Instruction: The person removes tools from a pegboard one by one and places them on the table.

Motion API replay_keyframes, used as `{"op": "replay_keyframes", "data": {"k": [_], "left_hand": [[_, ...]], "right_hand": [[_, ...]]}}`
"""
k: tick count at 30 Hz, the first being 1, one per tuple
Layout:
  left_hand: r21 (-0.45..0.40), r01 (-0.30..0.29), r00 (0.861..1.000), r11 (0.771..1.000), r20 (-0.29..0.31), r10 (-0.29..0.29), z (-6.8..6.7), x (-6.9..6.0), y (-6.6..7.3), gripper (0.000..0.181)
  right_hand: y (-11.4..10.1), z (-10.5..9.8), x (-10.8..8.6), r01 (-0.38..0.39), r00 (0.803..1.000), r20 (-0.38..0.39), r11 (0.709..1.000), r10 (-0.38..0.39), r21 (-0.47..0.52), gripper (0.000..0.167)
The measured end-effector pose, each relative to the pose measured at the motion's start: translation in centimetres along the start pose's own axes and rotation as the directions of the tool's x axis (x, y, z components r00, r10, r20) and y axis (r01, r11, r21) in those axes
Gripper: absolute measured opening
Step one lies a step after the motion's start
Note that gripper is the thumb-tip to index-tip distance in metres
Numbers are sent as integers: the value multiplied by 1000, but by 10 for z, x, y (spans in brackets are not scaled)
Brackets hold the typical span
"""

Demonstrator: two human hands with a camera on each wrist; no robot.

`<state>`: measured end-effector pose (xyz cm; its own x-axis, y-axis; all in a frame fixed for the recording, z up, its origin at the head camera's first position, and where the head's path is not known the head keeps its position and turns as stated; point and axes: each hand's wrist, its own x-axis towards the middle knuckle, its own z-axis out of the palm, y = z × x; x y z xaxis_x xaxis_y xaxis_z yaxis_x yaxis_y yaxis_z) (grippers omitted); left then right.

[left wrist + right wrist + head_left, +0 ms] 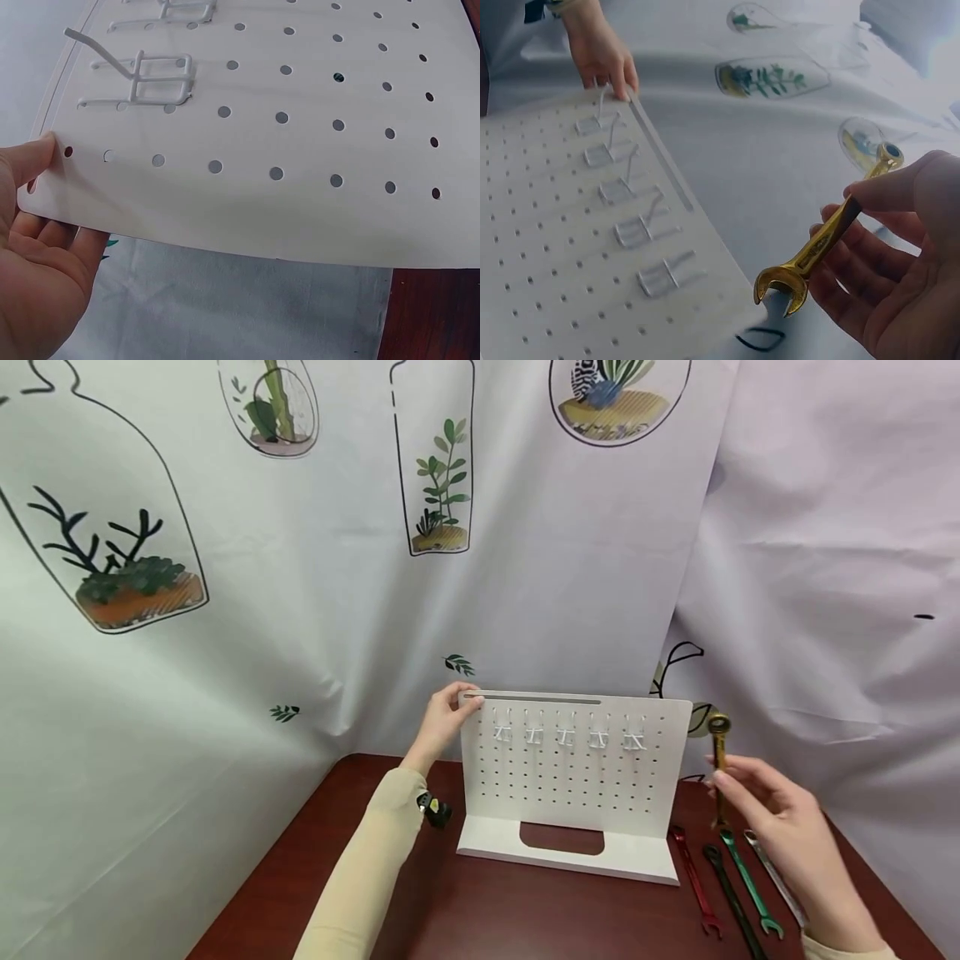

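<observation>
A white pegboard stand (555,793) stands upright on the table, with a row of white wire hooks (566,737) near its top. My left hand (444,720) grips the board's upper left corner, thumb on the front face and fingers behind, as the left wrist view also shows. To the right of the board, my right hand (780,827) pinches a gold combination wrench (821,240) between thumb and fingers. Its ring end points up in the head view, and the open end shows in the right wrist view. The hooks hold nothing.
On the dark red table (450,910), right of the board, lie a red wrench (696,881), a black wrench (731,893), a green wrench (750,881) and a silver wrench (776,872), partly beneath my right hand. A printed curtain (555,568) hangs behind.
</observation>
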<state>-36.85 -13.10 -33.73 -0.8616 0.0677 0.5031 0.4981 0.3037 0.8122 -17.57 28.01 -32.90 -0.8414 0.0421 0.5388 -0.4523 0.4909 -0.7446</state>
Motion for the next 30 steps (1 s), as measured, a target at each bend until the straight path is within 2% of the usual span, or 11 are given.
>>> {"op": "replay_keyframes", "data": {"k": [2, 6, 11, 16, 22, 27, 30], "left_hand": [[6, -7, 1000, 1000, 4, 7, 1, 2, 1, 23], [8, -5, 999, 1000, 33, 5, 3, 4, 3, 24], [2, -5, 1000, 1000, 17, 5, -1, 6, 6, 23], [3, -20, 1000, 1000, 9, 20, -6, 8, 9, 24], [-12, 22, 1000, 1000, 3, -22, -8, 0, 5, 24], [-18, 36, 999, 999, 0, -36, -6, -4, -1, 24], [-19, 18, 1000, 1000, 12, -17, -4, -2, 1, 26]], "right_hand": [[4, -14, -4, -34, 999, -15, 999, 34, 35, 24], [15, -37, -8, -79, 994, -77, 996, 82, 41, 22], [26, -56, -10, -115, 980, -165, 993, 110, -23, 24], [37, -67, -16, -187, 965, -191, 982, 182, -12, 24], [56, -77, -23, -295, 943, -187, 952, 277, -80, 20], [71, -86, -29, -339, 922, -222, 938, 316, -75, 11], [78, -92, -32, -349, 910, -254, 936, 327, -43, 14]]}}
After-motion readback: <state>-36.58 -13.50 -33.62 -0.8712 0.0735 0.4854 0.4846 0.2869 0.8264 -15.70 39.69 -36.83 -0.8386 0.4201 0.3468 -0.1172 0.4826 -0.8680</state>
